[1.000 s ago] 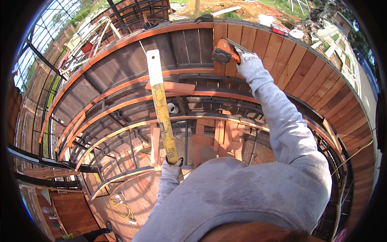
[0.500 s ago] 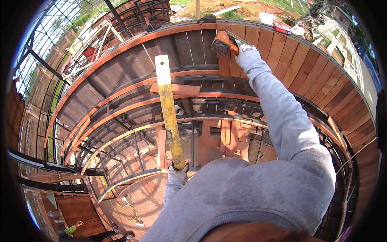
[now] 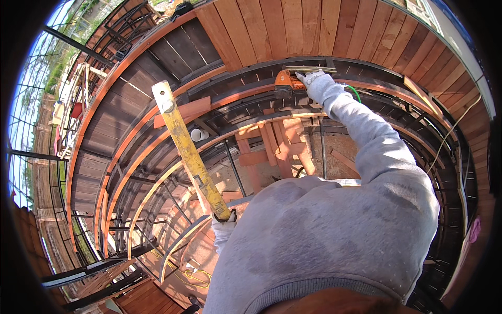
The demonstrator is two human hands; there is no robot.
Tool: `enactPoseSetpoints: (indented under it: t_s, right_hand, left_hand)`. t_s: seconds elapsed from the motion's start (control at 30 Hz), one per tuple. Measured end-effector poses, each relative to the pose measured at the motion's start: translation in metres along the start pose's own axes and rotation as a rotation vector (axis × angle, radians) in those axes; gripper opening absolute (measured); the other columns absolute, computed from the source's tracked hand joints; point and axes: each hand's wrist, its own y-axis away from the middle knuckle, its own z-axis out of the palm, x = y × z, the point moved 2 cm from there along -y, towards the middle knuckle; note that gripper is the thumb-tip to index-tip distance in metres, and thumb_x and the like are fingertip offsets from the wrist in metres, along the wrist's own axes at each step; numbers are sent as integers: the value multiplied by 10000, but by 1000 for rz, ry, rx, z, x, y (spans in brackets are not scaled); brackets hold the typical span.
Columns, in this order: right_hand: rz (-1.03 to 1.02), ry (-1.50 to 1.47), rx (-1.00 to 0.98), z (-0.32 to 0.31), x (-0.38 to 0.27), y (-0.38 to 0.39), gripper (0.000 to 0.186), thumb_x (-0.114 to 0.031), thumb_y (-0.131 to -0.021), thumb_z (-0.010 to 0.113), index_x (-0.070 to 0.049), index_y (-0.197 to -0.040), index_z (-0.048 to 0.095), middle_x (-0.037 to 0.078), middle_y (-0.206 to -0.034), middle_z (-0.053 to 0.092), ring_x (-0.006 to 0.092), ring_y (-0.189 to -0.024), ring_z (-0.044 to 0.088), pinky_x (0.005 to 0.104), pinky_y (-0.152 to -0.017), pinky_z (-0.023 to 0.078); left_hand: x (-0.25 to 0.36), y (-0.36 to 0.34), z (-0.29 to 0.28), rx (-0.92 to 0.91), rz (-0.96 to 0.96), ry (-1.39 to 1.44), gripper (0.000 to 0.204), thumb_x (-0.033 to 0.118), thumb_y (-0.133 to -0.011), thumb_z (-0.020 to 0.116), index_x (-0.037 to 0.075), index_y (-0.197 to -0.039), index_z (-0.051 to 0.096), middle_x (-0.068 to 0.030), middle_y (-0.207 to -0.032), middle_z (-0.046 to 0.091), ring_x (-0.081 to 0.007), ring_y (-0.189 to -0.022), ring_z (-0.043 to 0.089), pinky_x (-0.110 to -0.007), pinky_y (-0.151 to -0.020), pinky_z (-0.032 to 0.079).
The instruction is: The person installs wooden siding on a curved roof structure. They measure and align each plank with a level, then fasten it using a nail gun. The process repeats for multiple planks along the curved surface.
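My right hand (image 3: 316,82), in a pale work glove, is closed around an orange and black nail gun (image 3: 285,83). A thin green hose shows beside that wrist. The nail gun is over the curved rails, just below the lower ends of the fitted planks (image 3: 293,31); whether it touches a rail I cannot tell. Low in the view, my left hand (image 3: 225,225), also gloved, grips the near end of a long, worn yellow spirit level (image 3: 189,152). Its white far end, with a hole in it, points up and left. A short loose board (image 3: 183,111) lies across the rails beside it.
Curved tiers of black metal frame with reddish wooden strips (image 3: 138,201) sweep around me, with open gaps between them. Cut boards (image 3: 277,146) lie crossed below. A white pipe end (image 3: 197,135) sits among the rails. A yellow cord (image 3: 196,280) lies on the lower floor.
My right hand has brought the nail gun from the upper planks down over the rails. The view has shifted, and the level now leans further left. A person at lower left is mostly out of view.
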Motion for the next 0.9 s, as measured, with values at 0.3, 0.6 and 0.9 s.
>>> enactPoseSetpoints:
  t_s: [0.3, 0.6, 0.9]
  right_hand:
    - [31, 96, 65, 38, 100, 5, 753, -429, -946, 589, -214, -1580, 246, 179, -1371, 565, 370, -1248, 549, 476, -1114, 370]
    - [19, 177, -33, 50, 120, -8, 1010, -588, -797, 732, -259, -1588, 196, 159, -1543, 380, 338, -1422, 363, 489, -1192, 244]
    - [82, 48, 11, 55, 116, -18, 1097, -482, -763, 794, -215, -1599, 135, 159, -1544, 399, 329, -1432, 367, 480, -1195, 251]
  left_hand:
    - [43, -10, 35, -133, 47, -73, 415, 61, -766, 837, -8, -1077, 572, -59, -880, 668, -133, -770, 629, -287, -694, 542]
    - [116, 13, 69, -225, 43, -177, 425, 49, -766, 828, -12, -1113, 590, -95, -963, 706, -159, -851, 672, -295, -772, 550]
    - [153, 71, 81, -297, -45, -283, 465, 127, -835, 785, 14, -1221, 551, -82, -1035, 693, -193, -923, 662, -328, -831, 547]
